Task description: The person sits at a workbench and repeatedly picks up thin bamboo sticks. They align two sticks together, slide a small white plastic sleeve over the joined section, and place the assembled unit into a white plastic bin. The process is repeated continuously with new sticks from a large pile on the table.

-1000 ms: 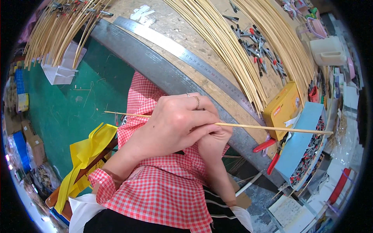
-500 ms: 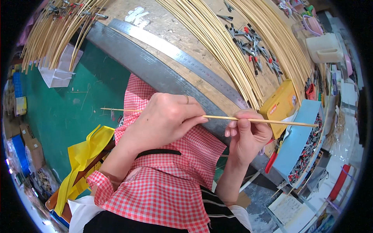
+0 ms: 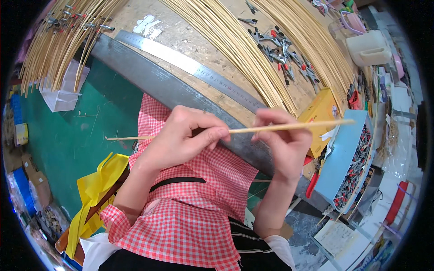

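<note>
Pinching a stick in left hand, fingers of right hand parted.

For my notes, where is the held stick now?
In the head view, the thin stick crosses the middle, gripped by the left hand, its right part at the right hand.

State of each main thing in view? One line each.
Thin tan wooden stick: held in the air, right part blurred
Bare left hand: pinching the stick
Bare right hand: at the stick, blurred, grip unclear
Long silver metal ruler: lying flat
Blue rectangular box: open, holding many small clips
Yellow rectangular box: cannot tell whether shut
Loose black and red metal clips: heaped
Bright yellow cloth: draped, creased
</note>
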The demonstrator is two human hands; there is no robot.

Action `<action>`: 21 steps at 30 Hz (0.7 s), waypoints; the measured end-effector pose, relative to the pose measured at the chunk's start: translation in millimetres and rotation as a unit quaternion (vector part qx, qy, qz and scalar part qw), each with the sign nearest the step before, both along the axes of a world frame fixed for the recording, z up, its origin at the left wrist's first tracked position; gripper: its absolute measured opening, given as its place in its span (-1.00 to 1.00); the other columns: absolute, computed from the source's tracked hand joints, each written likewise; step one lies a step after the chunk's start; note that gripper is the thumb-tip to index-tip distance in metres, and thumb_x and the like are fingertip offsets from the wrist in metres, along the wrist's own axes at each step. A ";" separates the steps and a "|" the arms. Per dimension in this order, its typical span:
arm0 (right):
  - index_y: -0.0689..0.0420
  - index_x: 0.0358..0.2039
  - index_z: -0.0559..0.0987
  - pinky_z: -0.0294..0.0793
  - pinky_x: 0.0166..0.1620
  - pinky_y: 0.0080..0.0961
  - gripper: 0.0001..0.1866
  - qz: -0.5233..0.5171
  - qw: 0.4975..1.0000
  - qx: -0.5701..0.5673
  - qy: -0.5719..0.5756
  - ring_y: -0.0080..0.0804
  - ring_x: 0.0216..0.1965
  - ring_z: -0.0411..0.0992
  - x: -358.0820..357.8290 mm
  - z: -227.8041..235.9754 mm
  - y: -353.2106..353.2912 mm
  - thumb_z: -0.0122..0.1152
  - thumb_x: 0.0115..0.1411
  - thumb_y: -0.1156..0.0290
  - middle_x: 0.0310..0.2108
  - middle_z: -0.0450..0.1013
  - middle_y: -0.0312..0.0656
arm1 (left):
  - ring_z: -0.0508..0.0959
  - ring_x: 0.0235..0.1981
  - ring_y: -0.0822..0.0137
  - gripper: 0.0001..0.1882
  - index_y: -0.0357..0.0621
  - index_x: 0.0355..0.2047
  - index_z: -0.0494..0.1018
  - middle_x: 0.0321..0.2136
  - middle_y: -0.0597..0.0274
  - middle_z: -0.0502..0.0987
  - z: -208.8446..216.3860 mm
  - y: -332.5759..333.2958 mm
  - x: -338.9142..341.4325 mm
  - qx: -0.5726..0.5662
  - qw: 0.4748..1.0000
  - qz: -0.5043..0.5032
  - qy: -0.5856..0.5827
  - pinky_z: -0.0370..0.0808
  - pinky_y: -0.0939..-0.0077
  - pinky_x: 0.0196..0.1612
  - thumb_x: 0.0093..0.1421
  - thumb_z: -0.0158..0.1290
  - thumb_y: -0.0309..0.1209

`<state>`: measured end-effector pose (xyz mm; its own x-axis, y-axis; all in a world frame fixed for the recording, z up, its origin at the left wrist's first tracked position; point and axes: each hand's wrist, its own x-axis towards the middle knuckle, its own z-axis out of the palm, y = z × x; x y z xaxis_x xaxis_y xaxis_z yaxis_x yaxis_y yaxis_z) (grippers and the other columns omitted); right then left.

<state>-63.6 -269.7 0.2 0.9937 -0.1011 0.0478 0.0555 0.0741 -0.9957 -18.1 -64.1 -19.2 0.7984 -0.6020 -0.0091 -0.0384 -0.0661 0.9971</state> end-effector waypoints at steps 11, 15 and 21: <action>0.29 -0.35 0.53 0.39 -0.22 -0.12 -0.88 -0.163 0.706 -0.688 0.032 0.09 -0.29 0.42 71.8 -36.9 -56.1 0.15 0.09 0.53 -0.34 0.43 0.08 | 0.44 -0.67 0.52 -0.82 -0.35 -0.49 0.55 -0.65 0.22 0.51 -3.0 4.9 6.1 0.029 0.995 0.082 -0.043 0.33 0.64 -0.58 0.19 0.05 -0.49; 0.29 -0.37 0.52 0.40 -0.21 -0.14 -0.89 -0.176 0.734 -0.656 -0.020 0.05 -0.29 0.44 62.4 -37.4 -60.9 0.13 0.10 0.53 -0.35 0.44 0.07 | 0.45 -0.67 0.52 -0.82 -0.33 -0.49 0.56 -0.65 0.22 0.51 -6.6 4.1 5.7 0.043 0.994 0.084 -0.057 0.34 0.64 -0.58 0.19 0.05 -0.48; 0.30 -0.31 0.50 0.41 -0.22 -0.23 -0.87 -0.130 0.857 -0.496 0.061 -0.04 -0.36 0.45 15.4 -6.6 -19.0 0.11 0.09 0.60 -0.40 0.45 0.05 | 0.45 -0.67 0.51 -0.83 -0.32 -0.48 0.56 -0.65 0.22 0.52 -7.7 5.3 6.9 0.058 0.990 0.102 -0.074 0.34 0.63 -0.57 0.19 0.05 -0.49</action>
<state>-48.2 -288.7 -6.3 0.9477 -0.2894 0.1347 -0.1676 -0.8103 -0.5615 -11.1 -58.7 -26.9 0.9012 -0.4297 0.0563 -0.1566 -0.2017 0.9669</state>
